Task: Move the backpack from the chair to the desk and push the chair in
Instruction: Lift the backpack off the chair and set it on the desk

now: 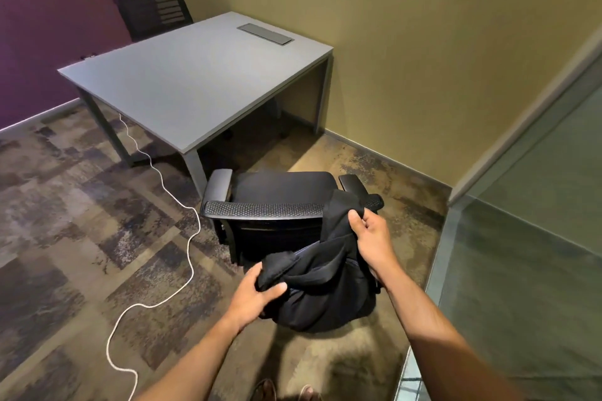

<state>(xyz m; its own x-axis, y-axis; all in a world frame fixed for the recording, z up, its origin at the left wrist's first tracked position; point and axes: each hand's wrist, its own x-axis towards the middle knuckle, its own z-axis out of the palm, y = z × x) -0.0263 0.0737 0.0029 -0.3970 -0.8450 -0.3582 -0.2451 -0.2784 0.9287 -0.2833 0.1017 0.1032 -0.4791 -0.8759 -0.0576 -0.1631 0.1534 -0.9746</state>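
A black backpack (pixel 322 290) hangs behind the backrest of a black office chair (pixel 270 202), with one strap draped over the backrest's right corner. My right hand (pixel 371 234) grips that strap near the top. My left hand (pixel 257 293) holds a fold of the backpack's fabric at its lower left. The chair faces the grey desk (pixel 182 81) and stands pulled out from it, its seat in front of the desk's near right corner.
A second dark chair (pixel 150 6) stands behind the desk by the purple wall. A white cable (pixel 169 192) snakes across the carpet left of the chair. A glass partition (pixel 527 237) runs along the right. A grey cable hatch (pixel 265 33) is set into the desk.
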